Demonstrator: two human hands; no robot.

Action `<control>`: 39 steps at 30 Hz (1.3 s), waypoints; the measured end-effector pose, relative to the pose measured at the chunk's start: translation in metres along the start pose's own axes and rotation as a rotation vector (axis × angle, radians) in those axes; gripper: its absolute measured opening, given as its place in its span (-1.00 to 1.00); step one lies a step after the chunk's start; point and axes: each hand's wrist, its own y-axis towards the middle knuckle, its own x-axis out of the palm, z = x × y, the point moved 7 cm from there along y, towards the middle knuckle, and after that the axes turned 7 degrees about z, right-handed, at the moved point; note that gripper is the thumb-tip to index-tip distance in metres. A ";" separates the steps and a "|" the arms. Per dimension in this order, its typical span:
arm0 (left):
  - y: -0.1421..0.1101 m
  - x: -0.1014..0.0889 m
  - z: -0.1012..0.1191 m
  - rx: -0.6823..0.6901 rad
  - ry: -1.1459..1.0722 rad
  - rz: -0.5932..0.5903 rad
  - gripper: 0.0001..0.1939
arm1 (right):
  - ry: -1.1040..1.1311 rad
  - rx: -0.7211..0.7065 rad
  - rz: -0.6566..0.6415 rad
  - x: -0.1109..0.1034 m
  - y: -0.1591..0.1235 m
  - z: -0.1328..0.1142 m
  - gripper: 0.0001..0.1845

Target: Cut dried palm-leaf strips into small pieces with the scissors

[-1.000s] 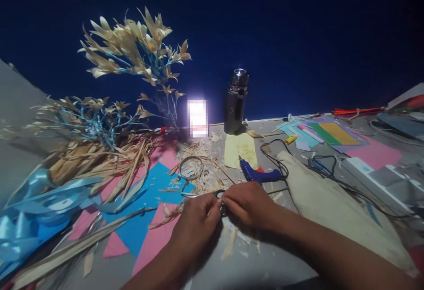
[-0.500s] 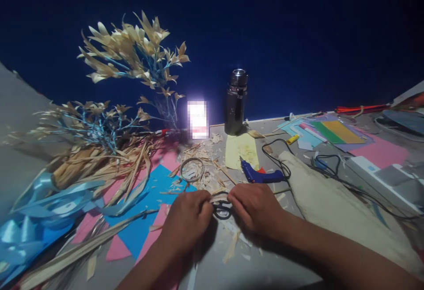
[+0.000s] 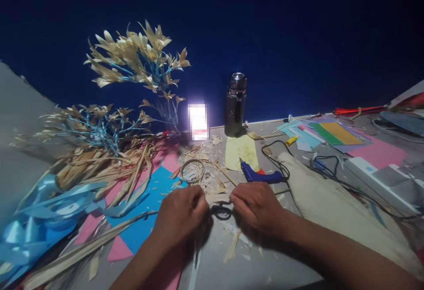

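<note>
My left hand [image 3: 180, 217] and my right hand [image 3: 255, 206] are both closed, knuckles up, low over the grey table [image 3: 232, 263]. Between them they stretch a pale dried leaf strip [image 3: 217, 198], each hand pinching one end. Black scissors [image 3: 221, 212] lie on the table just below the strip, their finger loops between my hands. Pale shavings [image 3: 205, 166] lie scattered behind the hands.
A wire ring [image 3: 192, 170], a blue glue gun [image 3: 260, 175] with its black cord, a dark flask [image 3: 235, 104] and a bright phone screen [image 3: 198, 122] stand behind. Dried-leaf branches [image 3: 132, 64], husks, blue ribbon [image 3: 39, 215] and coloured paper [image 3: 145, 201] fill the left; a cloth [image 3: 331, 206] and paper sheets lie right.
My hands have drawn apart, the left sliding leftward, so the strip now spans between them and the scissors' loops show on the table. The camera view shifted slightly.
</note>
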 end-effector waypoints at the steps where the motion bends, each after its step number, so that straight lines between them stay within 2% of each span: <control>1: 0.001 -0.005 -0.002 -0.002 -0.060 0.008 -0.73 | 0.001 0.011 0.006 -0.001 0.001 0.001 -0.60; 3: 0.001 -0.008 0.001 0.017 -0.187 0.012 -0.72 | 0.004 0.015 0.008 -0.002 0.001 0.000 -0.61; 5: 0.000 -0.002 0.010 0.053 -0.218 -0.019 -0.71 | 0.003 -0.005 0.003 0.001 -0.001 -0.004 -0.63; 8: -0.004 0.015 0.021 0.106 -0.075 -0.093 -0.76 | -0.001 -0.061 -0.007 0.005 -0.004 -0.011 -0.66; 10: -0.004 0.019 0.018 0.110 0.017 -0.089 -0.75 | -0.004 -0.088 0.004 0.004 -0.004 -0.013 -0.66; 13: -0.002 0.008 -0.002 0.037 0.013 -0.042 -0.76 | -0.012 -0.066 0.056 -0.005 0.000 -0.008 -0.64; 15: -0.001 -0.004 -0.013 -0.006 -0.130 -0.021 -0.74 | -0.011 -0.022 0.094 -0.013 0.004 -0.004 -0.63; 18: 0.001 -0.018 -0.011 -0.005 -0.319 0.014 -0.67 | -0.001 0.004 0.110 -0.017 0.006 -0.004 -0.62; 20: 0.001 -0.014 0.002 0.031 -0.270 -0.019 -0.68 | 0.005 -0.037 0.104 -0.015 0.005 -0.008 -0.63; 22: 0.000 -0.002 0.016 0.085 -0.140 -0.093 -0.74 | 0.005 -0.075 0.097 -0.011 0.002 -0.012 -0.64; 24: 0.000 0.007 0.022 0.109 -0.035 -0.122 -0.73 | 0.011 -0.099 0.101 -0.010 0.001 -0.014 -0.65; 26: -0.001 0.007 0.018 0.098 0.019 -0.109 -0.76 | 0.022 -0.092 0.115 -0.012 0.001 -0.014 -0.64; 30: -0.004 -0.010 -0.012 -0.016 0.056 -0.094 -0.78 | 0.031 -0.041 0.137 -0.019 0.004 -0.011 -0.63; 32: -0.004 -0.021 -0.021 -0.036 0.014 -0.075 -0.77 | 0.035 -0.021 0.138 -0.019 0.005 -0.011 -0.62; 35: -0.002 -0.033 -0.019 -0.016 -0.179 -0.029 -0.68 | 0.032 0.036 0.157 -0.019 0.004 -0.006 -0.62; 37: 0.001 -0.031 -0.011 0.008 -0.271 -0.057 -0.66 | 0.021 0.045 0.168 -0.019 0.005 -0.002 -0.63; 39: 0.005 -0.025 -0.003 0.035 -0.248 -0.098 -0.68 | 0.018 0.024 0.168 -0.019 0.006 0.001 -0.65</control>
